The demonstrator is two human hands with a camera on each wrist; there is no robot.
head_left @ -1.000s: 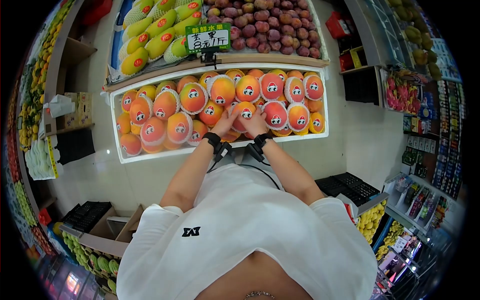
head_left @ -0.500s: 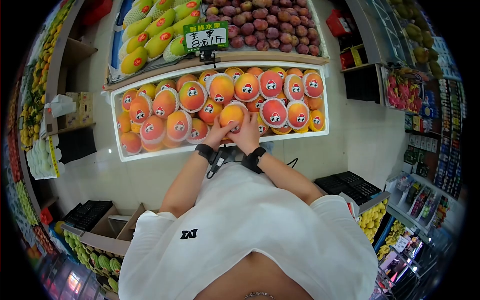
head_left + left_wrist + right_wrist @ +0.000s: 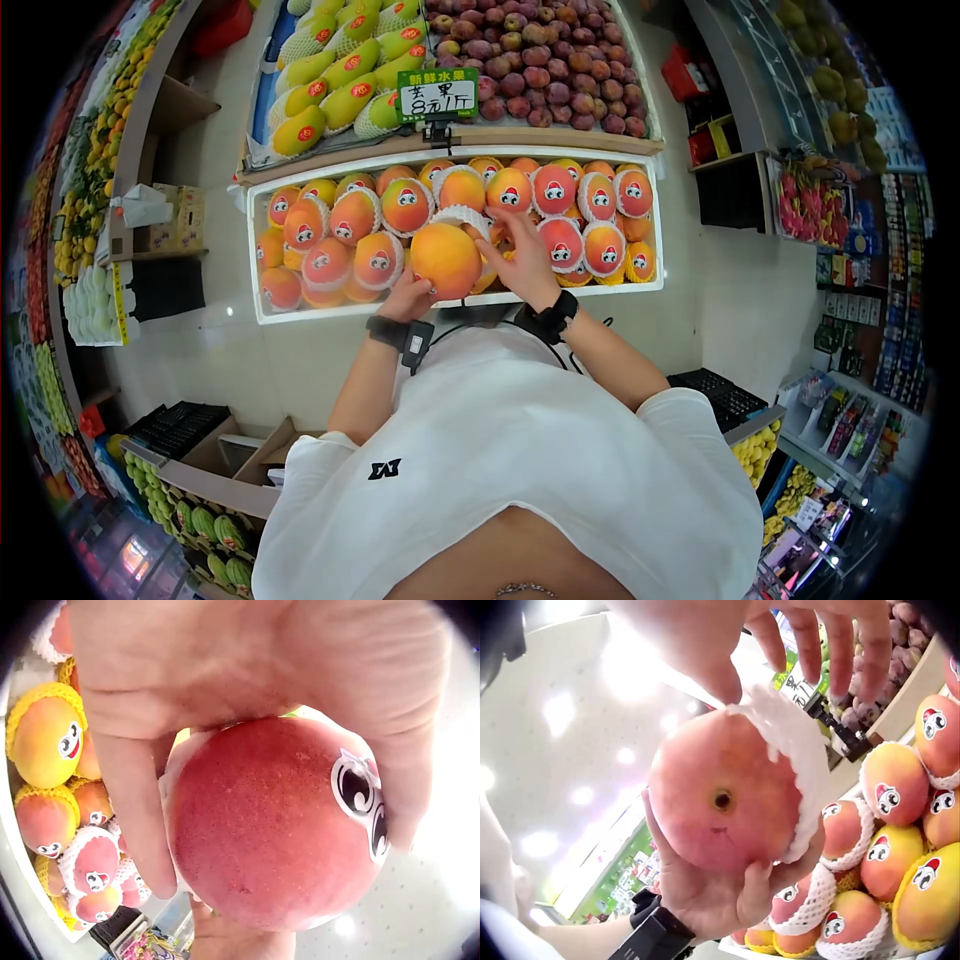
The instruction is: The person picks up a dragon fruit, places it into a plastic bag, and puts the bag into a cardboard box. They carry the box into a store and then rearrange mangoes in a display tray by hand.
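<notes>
A large round mango (image 3: 446, 262), orange and red, is raised above the front of a white foam crate (image 3: 345, 309). My left hand (image 3: 407, 298) grips it, with fingers and thumb spread around its sides in the left wrist view. A white foam net (image 3: 795, 742) covers one side of the mango, while the stem end shows bare in the right wrist view. My right hand (image 3: 527, 268) is at the mango's right, fingers extended and apart. Its thumb tip is right at the net's edge. An eye-patterned sticker (image 3: 361, 796) lies beside my left thumb.
Several stickered mangoes in white or yellow nets (image 3: 355, 216) fill the crate. Behind it stand a green price sign (image 3: 438, 95), green-yellow mangoes (image 3: 345, 95) and plums (image 3: 560, 75). Stacked black baskets (image 3: 718, 396) and shelves stand at the sides.
Both hands were around the mango in the crate, then lifted it. It has since come left and toward me in my left hand and turned. My right hand has opened away to its right.
</notes>
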